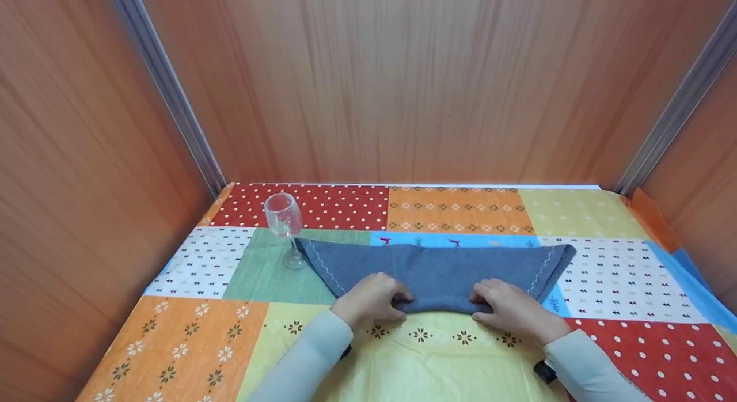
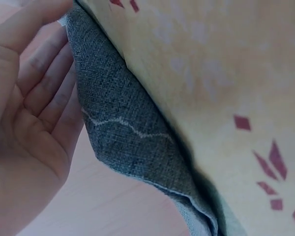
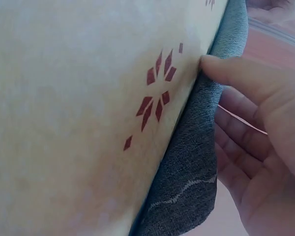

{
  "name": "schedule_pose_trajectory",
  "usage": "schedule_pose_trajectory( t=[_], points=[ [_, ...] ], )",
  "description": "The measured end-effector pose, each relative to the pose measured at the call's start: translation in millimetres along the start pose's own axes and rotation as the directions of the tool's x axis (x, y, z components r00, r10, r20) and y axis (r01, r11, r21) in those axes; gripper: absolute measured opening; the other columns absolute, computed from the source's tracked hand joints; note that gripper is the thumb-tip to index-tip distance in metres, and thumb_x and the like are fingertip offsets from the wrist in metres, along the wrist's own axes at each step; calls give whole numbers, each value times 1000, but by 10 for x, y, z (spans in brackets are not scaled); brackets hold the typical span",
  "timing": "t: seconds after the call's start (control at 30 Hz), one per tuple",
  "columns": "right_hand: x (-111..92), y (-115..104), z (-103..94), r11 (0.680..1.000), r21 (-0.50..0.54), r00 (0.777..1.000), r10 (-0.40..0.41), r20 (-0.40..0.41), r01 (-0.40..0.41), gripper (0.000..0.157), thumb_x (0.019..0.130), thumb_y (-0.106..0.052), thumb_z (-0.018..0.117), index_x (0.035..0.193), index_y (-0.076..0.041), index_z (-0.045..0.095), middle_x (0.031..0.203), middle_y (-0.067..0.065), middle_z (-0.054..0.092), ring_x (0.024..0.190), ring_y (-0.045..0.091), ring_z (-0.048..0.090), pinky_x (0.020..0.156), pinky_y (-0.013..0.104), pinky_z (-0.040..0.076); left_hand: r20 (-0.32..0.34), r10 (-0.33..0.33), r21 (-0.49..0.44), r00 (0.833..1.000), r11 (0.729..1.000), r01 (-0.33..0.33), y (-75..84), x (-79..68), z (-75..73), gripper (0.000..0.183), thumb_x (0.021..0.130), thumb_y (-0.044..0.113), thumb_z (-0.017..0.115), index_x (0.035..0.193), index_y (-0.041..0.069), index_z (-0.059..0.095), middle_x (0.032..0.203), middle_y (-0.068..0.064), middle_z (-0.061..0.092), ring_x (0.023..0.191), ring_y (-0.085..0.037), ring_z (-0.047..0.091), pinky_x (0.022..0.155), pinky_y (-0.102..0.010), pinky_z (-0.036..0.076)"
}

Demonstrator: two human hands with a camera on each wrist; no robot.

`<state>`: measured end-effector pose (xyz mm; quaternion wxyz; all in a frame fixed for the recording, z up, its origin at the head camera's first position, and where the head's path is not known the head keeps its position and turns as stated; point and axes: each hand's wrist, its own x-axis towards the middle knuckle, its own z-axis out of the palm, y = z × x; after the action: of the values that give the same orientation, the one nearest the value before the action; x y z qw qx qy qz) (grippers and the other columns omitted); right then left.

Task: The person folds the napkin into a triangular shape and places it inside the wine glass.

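A grey-blue cloth (image 1: 429, 269) with a pale wavy stitched line near each end lies folded on the table, its near edge rolled or folded over. My left hand (image 1: 374, 298) pinches that near edge left of its middle. To the right, my right hand (image 1: 512, 308) pinches the same edge, with its thumb low at the table side and its fingers over the top. In the left wrist view, the cloth (image 2: 118, 93) runs along beside the curved fingers. The right wrist view shows the thumb (image 3: 226, 69) pressing against the cloth's lower edge.
A clear stemmed wine glass (image 1: 283, 215) stands upright at the cloth's far left corner, very close to it. The table is covered by a patchwork-print tablecloth (image 1: 173, 338). Wood-grain panels (image 1: 368, 91) close in the back and both sides.
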<state>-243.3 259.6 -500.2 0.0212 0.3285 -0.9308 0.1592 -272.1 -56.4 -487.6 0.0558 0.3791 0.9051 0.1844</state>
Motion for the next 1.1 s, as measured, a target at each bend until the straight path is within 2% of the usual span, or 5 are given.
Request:
schedule_pose_trajectory(
  t=[0.3, 0.57, 0.67, 0.87, 1.1],
  points=[
    [3, 12, 17, 1000, 17, 1000, 15, 10, -15, 15, 93, -24, 73, 100, -17, 62, 97, -6, 58, 88, 12, 53, 77, 38, 50, -16, 6, -7, 1000, 1000, -7, -17, 0, -10, 31, 83, 9, 79, 113, 17, 78, 106, 9, 73, 95, -4, 65, 82, -22, 52],
    [11, 36, 22, 998, 63, 1000, 20, 7, -20, 7, 99, -22, 65, 103, -17, 61, 99, -7, 57, 90, 15, 54, 77, 41, 49, -13, -6, 33, 1000, 999, 6, -52, 29, 6, 27, 89, 12, 71, 115, 16, 77, 107, 6, 73, 91, -3, 62, 80, -23, 51],
    [15, 55, 23, 995, 89, 999, 35, 18, -36, 6, 100, -23, 62, 104, -17, 61, 99, -8, 56, 90, 13, 53, 77, 40, 49, -6, -12, 4, 1000, 1000, 12, -79, 38, 4, 26, 91, 12, 70, 116, 16, 77, 107, 6, 73, 86, -3, 60, 77, -22, 50],
    [30, 118, 26, 982, 171, 996, 74, 43, -81, 10, 105, -26, 54, 105, -18, 61, 97, -9, 54, 88, 13, 51, 76, 40, 46, 0, -69, -122, 998, 990, 68, -179, 69, 10, 25, 95, 14, 65, 118, 14, 75, 107, 5, 73, 76, -5, 56, 71, -22, 48],
    [67, 183, 32, 971, 218, 994, 85, 63, -97, 15, 107, -26, 51, 109, -16, 61, 100, -8, 56, 90, 14, 53, 78, 41, 46, 25, -110, -171, 994, 979, 113, -251, 119, 4, 26, 98, 20, 62, 120, 13, 75, 112, 3, 72, 85, -7, 60, 80, -26, 51]
  ],
)
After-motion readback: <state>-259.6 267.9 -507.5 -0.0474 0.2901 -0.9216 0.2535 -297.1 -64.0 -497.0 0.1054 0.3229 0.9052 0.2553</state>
